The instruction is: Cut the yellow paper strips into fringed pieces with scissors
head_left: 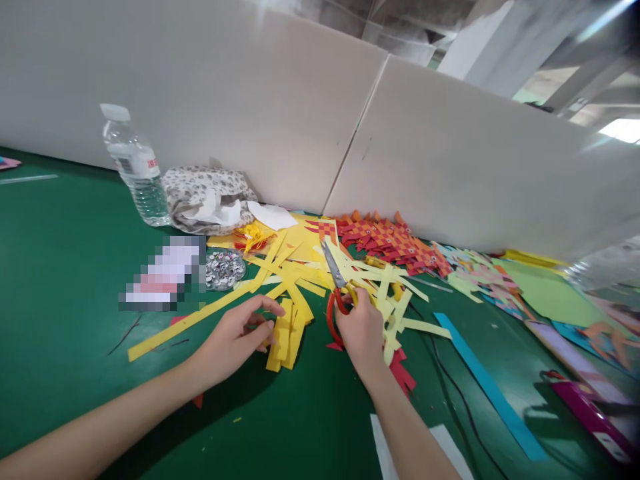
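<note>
Near the middle of the green bench [285,427], the right hand [361,330] grips red-and-yellow scissors [337,275] pointing far, and the left hand [234,337], loosely curled, is beside yellow paper strips [298,337], best kept flat, with that hand clear of the blades [333,265].

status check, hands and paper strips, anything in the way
Right hand holding scissors. Left hand at yellow strips, grip unclear. Loose pale strips crowding the right hand.
</note>
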`<state>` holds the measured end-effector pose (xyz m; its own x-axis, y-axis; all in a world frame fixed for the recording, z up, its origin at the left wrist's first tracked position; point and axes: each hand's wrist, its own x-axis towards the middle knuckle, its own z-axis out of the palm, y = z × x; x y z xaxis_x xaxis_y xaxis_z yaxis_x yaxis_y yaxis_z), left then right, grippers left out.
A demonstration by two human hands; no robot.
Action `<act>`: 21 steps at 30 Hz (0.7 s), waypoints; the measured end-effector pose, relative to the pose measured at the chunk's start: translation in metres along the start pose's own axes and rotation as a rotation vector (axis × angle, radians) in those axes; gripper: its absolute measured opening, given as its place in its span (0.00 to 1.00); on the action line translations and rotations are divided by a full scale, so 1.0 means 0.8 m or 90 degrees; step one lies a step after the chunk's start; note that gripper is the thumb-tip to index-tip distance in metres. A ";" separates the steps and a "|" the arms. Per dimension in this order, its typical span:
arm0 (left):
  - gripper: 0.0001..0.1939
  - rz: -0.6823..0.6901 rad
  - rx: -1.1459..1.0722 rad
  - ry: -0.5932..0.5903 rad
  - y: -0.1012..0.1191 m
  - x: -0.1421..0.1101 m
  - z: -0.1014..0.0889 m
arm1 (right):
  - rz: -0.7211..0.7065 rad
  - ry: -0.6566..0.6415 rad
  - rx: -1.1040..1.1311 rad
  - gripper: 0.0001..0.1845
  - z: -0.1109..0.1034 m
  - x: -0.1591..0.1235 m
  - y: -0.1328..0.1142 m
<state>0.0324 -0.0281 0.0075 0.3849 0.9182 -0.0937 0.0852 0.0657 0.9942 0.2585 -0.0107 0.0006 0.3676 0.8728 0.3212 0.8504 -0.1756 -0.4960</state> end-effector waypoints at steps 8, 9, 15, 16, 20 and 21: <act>0.18 -0.097 -0.168 -0.008 0.005 0.008 -0.003 | 0.096 -0.131 0.543 0.19 -0.022 -0.019 -0.025; 0.20 -0.105 -0.174 -0.004 0.007 0.009 -0.003 | 0.110 -0.184 0.597 0.21 -0.023 -0.022 -0.028; 0.26 -0.156 -0.227 0.029 0.015 0.008 -0.002 | 0.075 -0.438 0.649 0.24 -0.032 -0.039 -0.044; 0.26 -0.157 -0.234 0.030 0.014 0.008 -0.002 | 0.064 -0.472 0.637 0.24 -0.034 -0.041 -0.046; 0.26 -0.119 -0.258 0.030 0.010 0.008 -0.006 | 0.057 -0.558 0.601 0.22 -0.036 -0.046 -0.051; 0.28 -0.104 -0.264 0.035 0.010 0.008 -0.008 | 0.060 -0.566 0.601 0.22 -0.036 -0.046 -0.051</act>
<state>0.0299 -0.0190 0.0153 0.3469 0.9013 -0.2593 -0.2397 0.3525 0.9046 0.2210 -0.0488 0.0324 -0.2727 0.9395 -0.2076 0.1101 -0.1839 -0.9768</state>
